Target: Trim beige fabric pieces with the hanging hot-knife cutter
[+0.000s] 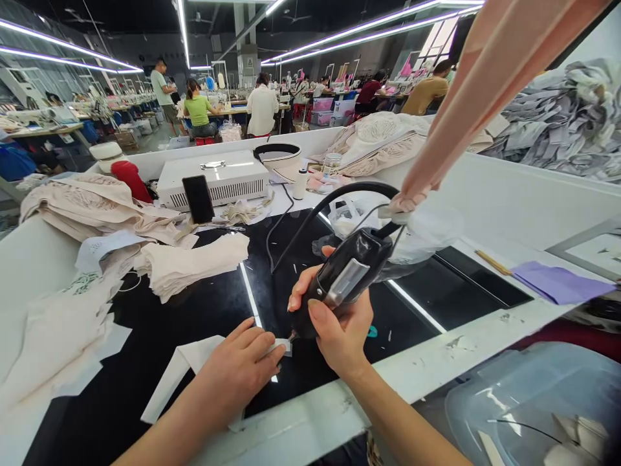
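My right hand [342, 323] is wrapped round a black handheld power tool [334, 278] with a metal lever on its upper side. The tool leans down to the left, and its narrow tip meets the end of a white fabric strip [182, 362]. A black cable leaves its top end, and a twisted pink cloth band [451, 116] is tied there, running up out of view. My left hand [242, 362] is closed over the strip, pressing it on the black glossy tabletop [262, 252]. The strip bends toward me on the left; the parts under my fingers are hidden.
Cut beige fabric pieces [194, 262] are stacked at left. Behind stand a phone [198, 199], a white metal box [213, 178] and a thread spool [301, 184]. A plastic bag [417, 233] lies behind the tool; purple cloth [557, 281] lies right. Several people sit at sewing tables beyond.
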Tool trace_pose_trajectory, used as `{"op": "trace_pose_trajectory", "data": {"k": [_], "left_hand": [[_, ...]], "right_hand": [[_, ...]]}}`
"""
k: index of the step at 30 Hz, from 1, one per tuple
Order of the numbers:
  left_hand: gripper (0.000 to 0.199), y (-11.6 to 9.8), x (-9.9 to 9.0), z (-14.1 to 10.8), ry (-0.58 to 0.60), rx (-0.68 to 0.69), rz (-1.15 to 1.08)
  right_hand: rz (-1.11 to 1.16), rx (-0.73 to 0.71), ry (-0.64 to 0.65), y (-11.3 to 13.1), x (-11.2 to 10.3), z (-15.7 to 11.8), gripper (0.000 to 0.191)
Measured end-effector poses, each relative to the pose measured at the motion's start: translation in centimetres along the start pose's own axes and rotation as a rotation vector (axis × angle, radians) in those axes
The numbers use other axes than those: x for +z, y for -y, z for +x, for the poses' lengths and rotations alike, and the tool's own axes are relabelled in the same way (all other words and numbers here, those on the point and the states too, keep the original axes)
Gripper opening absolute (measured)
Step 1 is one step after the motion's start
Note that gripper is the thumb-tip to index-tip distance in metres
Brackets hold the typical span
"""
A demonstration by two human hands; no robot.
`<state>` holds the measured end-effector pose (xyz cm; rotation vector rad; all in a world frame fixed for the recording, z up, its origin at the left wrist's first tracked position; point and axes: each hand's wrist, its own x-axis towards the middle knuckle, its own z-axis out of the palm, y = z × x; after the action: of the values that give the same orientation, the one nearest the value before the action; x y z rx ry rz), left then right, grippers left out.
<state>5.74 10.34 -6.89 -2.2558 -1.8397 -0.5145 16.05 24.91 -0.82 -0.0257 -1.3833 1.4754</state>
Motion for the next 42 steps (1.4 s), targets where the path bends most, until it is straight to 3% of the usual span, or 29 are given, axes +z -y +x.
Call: {"op": "trace_pose_trajectory", "data": {"k": [15,26,34,42], "left_hand": [[0.032,0.30,0.10,-0.44,0.065,-0.059,0.008],[0.026,0.44,0.35,-0.42,0.054,-0.043,0.046],[0.028,0.32,0.32,-0.35,0.065,-0.043,0.066],[0.035,0.31,0.20,-0.27,0.062,-0.042,0.082]], "right_hand": [[-0.090,-0.013,-0.011,0.04,0.04,-0.08,0.029],[-0.068,-0.012,-0.068,0.16,0.10,0.20,0.035],[-0.096,0.021,-0.020,0.18,0.32,-0.16,0.027],[-0.102,0.009,-0.097,-0.02,0.03,0.28,0.033]]}}
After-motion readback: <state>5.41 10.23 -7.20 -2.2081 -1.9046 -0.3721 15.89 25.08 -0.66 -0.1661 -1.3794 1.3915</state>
